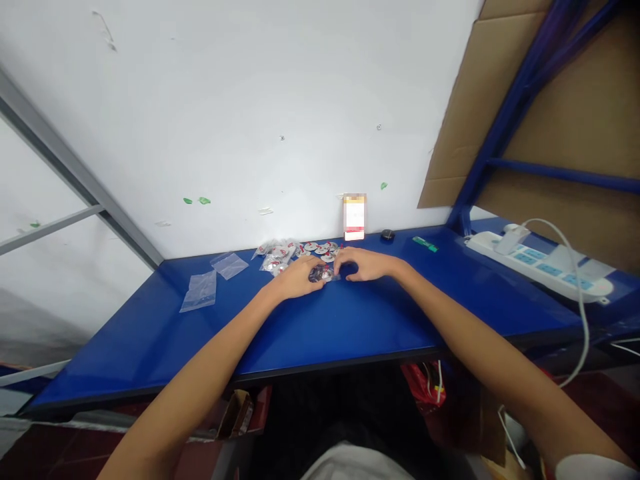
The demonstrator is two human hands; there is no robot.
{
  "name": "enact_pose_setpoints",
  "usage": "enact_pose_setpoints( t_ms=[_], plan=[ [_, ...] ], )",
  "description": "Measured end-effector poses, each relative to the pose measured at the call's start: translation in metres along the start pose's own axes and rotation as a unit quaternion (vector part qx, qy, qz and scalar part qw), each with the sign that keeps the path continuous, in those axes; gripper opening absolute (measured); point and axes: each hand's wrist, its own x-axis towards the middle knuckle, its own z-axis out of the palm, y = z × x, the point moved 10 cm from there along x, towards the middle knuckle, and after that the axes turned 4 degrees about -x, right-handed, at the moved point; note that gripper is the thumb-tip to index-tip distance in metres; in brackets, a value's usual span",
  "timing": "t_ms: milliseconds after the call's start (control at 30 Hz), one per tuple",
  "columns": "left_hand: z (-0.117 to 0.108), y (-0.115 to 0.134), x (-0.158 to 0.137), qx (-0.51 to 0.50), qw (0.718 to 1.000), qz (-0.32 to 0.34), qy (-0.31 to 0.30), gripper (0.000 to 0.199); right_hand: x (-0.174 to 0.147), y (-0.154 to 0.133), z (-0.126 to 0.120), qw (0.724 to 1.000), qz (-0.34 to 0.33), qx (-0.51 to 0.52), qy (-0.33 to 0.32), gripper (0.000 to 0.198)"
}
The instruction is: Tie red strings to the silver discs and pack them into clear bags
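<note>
My left hand (300, 277) is curled around one side of a small clear plastic bag (328, 274) with something dark, white and red in it. My right hand (369, 264) bends over from the other side, its fingertips at the bag's right edge. Just behind the hands lie several round white pieces with red marks (311, 247), loose on the table. Left of them is a pile of clear bags (277, 255) holding similar pieces. What my fingers cover inside the bag is hidden.
Flat clear bags (199, 291) lie on the blue table (320, 333) at left. A lit phone-like screen (355, 217) leans on the wall. Further right are a small black round object (387, 235), a green strip (425, 244) and a white power strip (540, 265) with a cable.
</note>
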Motion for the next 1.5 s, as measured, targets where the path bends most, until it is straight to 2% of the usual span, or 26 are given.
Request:
enact_pose_setpoints(
  t_ms=[67,133,200,367,467,600,700,767,867,1033,1167,1300,1367,1433,1500],
  plan=[
    [-0.003,-0.001,0.000,-0.001,1.000,-0.008,0.006,0.045,0.000,-0.002,0.002,1.000,-0.013,-0.007,-0.011,0.028],
    [-0.006,-0.002,0.000,-0.007,1.000,-0.015,0.012,0.042,0.002,-0.002,0.000,1.000,-0.009,-0.011,0.005,0.019],
    [-0.008,-0.002,0.000,-0.017,0.999,-0.022,0.017,0.040,0.005,-0.005,-0.005,0.999,-0.002,-0.007,0.035,0.011],
    [-0.012,0.000,-0.001,-0.111,0.993,-0.037,0.022,0.038,0.005,-0.011,-0.029,0.986,0.027,0.055,0.155,0.012],
    [-0.012,0.000,0.000,-0.236,0.970,-0.047,0.044,0.049,0.002,-0.011,-0.039,0.971,0.049,0.085,0.217,0.010],
    [-0.004,-0.006,0.001,-0.376,0.920,-0.096,0.048,0.050,0.000,-0.013,-0.044,0.962,0.057,0.102,0.248,0.006],
    [0.002,-0.005,0.000,-0.447,0.886,-0.118,0.036,0.058,0.000,-0.019,-0.042,0.964,0.051,0.122,0.228,0.005],
    [0.001,0.000,-0.001,-0.463,0.879,-0.112,0.033,0.056,0.001,-0.026,-0.039,0.970,0.040,0.125,0.204,0.008],
    [-0.001,0.005,-0.002,-0.469,0.876,-0.111,0.018,0.045,0.001,-0.034,-0.040,0.975,0.033,0.107,0.192,0.009],
    [-0.003,0.011,-0.001,-0.469,0.879,-0.088,0.011,0.040,-0.001,-0.047,-0.049,0.974,0.001,0.076,0.216,0.007],
    [-0.003,0.014,0.003,-0.448,0.890,-0.072,0.036,0.043,0.001,-0.052,-0.048,0.978,-0.021,0.048,0.202,0.006],
    [-0.001,0.006,0.002,-0.412,0.904,-0.103,0.052,0.034,0.004,-0.044,-0.043,0.979,-0.022,0.049,0.195,0.013],
    [-0.003,0.002,0.002,-0.370,0.921,-0.111,0.054,0.031,0.006,-0.038,-0.038,0.980,-0.014,0.061,0.191,0.016],
    [-0.013,-0.002,0.001,-0.304,0.943,-0.105,0.092,0.031,0.006,-0.032,-0.033,0.978,0.003,0.071,0.196,0.020],
    [-0.028,-0.005,0.000,-0.240,0.954,-0.095,0.152,0.029,0.006,-0.023,-0.027,0.976,0.034,0.078,0.202,0.035]
  ],
)
